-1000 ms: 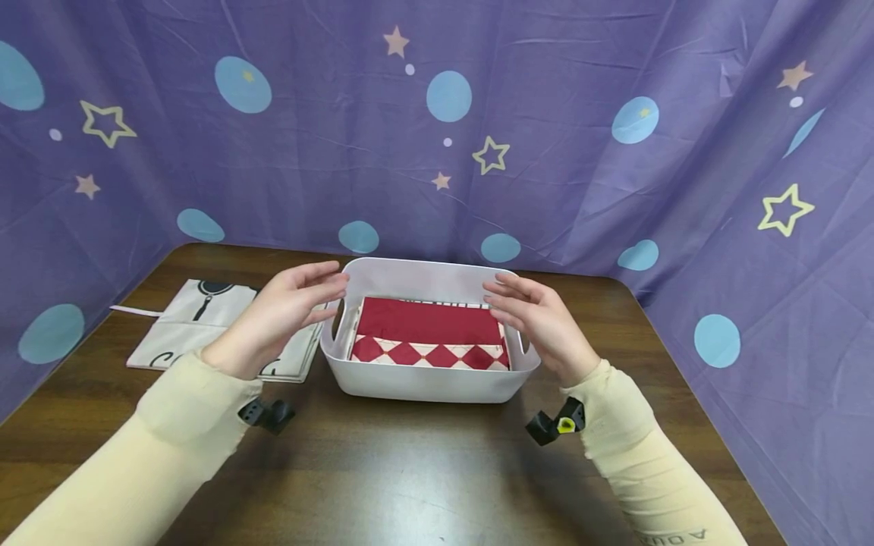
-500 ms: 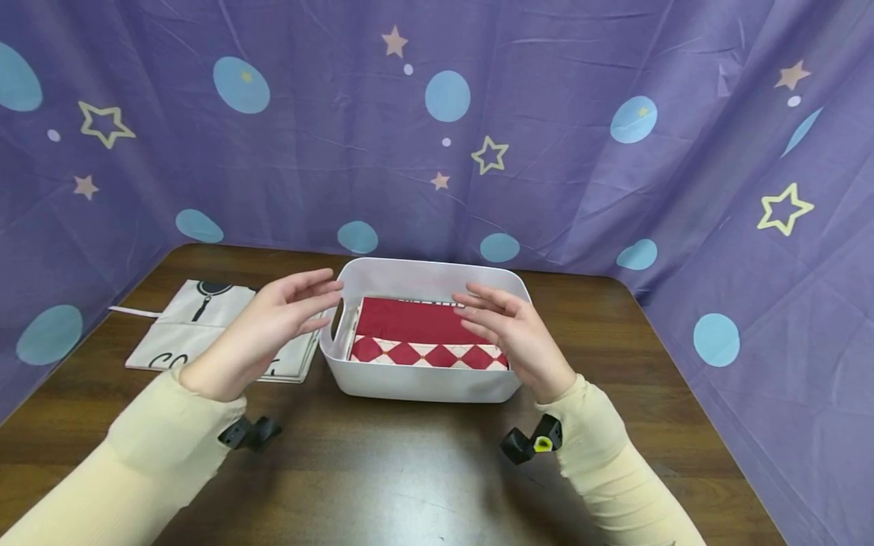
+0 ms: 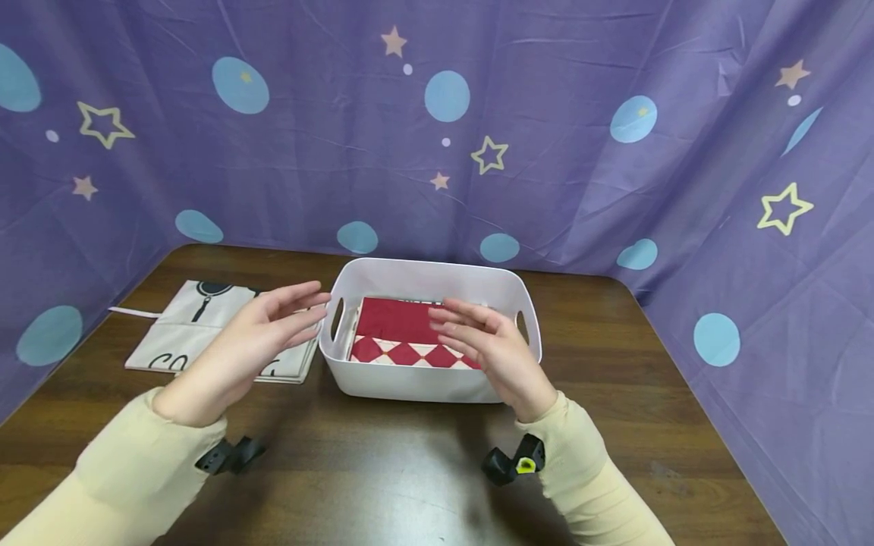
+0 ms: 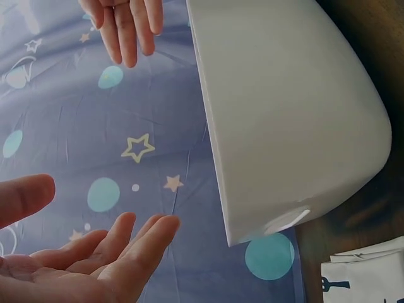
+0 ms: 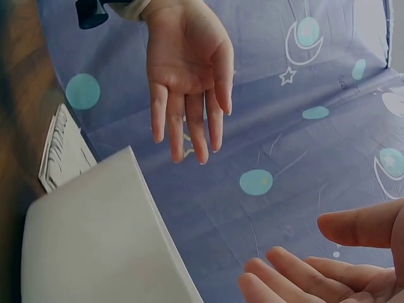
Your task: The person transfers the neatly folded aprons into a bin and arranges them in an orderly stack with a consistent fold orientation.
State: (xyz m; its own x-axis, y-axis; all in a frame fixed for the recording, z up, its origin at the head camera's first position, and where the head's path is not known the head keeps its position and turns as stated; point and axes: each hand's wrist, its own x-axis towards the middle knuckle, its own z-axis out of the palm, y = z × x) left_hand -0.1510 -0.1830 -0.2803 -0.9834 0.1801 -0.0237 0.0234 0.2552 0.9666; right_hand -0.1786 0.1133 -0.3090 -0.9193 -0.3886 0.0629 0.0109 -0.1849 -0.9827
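Note:
A white plastic basket (image 3: 416,385) with oval handle holes stands on the wooden table, in the middle of the head view. Inside it lies a folded red cloth (image 3: 396,318) with a red and cream diamond border; part of it is hidden by my right hand. My left hand (image 3: 262,334) hovers by the basket's left side, fingers extended and holding nothing. My right hand (image 3: 495,353) is raised before the basket's right part, fingers relaxed, also with nothing in it. Both wrist views show bare palms apart from the basket wall (image 4: 284,113).
Left of the basket, partly behind my left hand, lies folded white cloth (image 3: 184,334) with black print and a white loop (image 3: 135,312). The wooden table (image 3: 382,470) reaches back to a purple curtain (image 3: 560,197) with stars and blue dots.
Both hands have drawn back toward me and to the left. The right hand has left the basket's right rim, exposing the right handle hole. Basket and cloths have not moved.

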